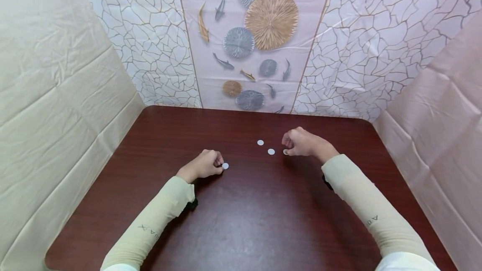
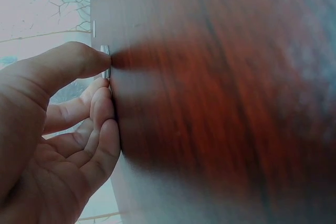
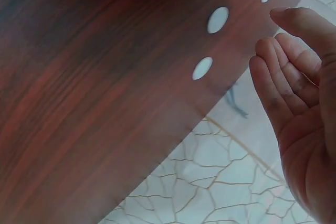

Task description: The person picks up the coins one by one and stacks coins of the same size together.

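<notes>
Left of the table's middle, my left hand (image 1: 203, 165) pinches a small round white disc (image 1: 225, 166) at its thumb and forefinger tips. The left wrist view has this disc (image 2: 105, 51) almost edge-on, low at the table surface, with the thumb (image 2: 89, 60) overlapping it. My right hand (image 1: 303, 142) is over the table's right half, fingers bent and thumb tip overlapping another white disc (image 1: 285, 152). In the right wrist view, that hand (image 3: 296, 87) has thumb and fingers apart with nothing between them. Two more discs, a nearer one (image 1: 271, 152) and a farther one (image 1: 260, 142), lie between the hands.
The dark red-brown wooden table (image 1: 233, 229) reaches back to a patterned cloth wall (image 1: 241, 74). Pale cloth walls stand at the left (image 1: 49, 116) and the right (image 1: 437, 133). A dark band (image 1: 192, 204) shows below the left sleeve (image 1: 158, 212).
</notes>
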Demonstrator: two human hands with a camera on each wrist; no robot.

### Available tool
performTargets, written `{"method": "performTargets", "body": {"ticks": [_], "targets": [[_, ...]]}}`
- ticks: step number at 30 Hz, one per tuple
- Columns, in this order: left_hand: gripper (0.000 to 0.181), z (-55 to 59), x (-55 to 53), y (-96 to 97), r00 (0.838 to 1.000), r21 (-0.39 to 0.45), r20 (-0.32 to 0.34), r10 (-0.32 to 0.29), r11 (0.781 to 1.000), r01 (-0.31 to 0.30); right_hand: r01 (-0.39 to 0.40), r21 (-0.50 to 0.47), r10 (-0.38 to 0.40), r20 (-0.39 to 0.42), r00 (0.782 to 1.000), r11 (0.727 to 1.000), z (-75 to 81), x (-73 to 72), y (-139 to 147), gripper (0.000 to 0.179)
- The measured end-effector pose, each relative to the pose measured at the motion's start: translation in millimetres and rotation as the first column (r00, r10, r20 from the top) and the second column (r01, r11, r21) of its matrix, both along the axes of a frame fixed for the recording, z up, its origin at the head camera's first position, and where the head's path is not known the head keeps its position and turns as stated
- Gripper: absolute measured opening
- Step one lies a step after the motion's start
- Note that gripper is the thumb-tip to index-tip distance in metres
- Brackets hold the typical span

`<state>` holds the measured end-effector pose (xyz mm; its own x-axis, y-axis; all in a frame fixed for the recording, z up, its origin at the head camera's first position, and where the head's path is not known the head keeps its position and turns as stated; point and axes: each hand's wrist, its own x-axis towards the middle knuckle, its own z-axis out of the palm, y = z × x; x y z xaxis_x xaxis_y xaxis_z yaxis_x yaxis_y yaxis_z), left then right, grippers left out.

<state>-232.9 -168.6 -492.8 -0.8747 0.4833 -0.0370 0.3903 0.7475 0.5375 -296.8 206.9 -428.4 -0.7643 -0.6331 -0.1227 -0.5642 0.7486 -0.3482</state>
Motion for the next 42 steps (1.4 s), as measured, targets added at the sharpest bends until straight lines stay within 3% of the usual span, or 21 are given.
{"method": "performTargets", "body": {"ticks": [19, 30, 42], "targets": [[0.010, 0.8, 0.4, -0.3, 0.999, 0.004, 0.033, 0.027, 1.000, -0.027, 0.037, 0.104, -0.040, 0.033, 0.999, 0.994, -28.2, -17.9, 8, 0.022], [0.010, -1.3, -1.1, -1.3, 1.000, 0.004, 0.020, 0.016, 1.000, -0.016, -0.012, 0.131, 0.001, 0.081, 0.997, 0.991, -31.5, -34.6, 4, 0.011], [0.010, -1.9, -1.1, -1.0, 1.000, -0.007, 0.025, 0.015, 1.000, -0.015, 0.033, 0.246, -0.039, 0.019, 0.999, 0.969, -41.3, -37.4, -7, 0.019]]}}
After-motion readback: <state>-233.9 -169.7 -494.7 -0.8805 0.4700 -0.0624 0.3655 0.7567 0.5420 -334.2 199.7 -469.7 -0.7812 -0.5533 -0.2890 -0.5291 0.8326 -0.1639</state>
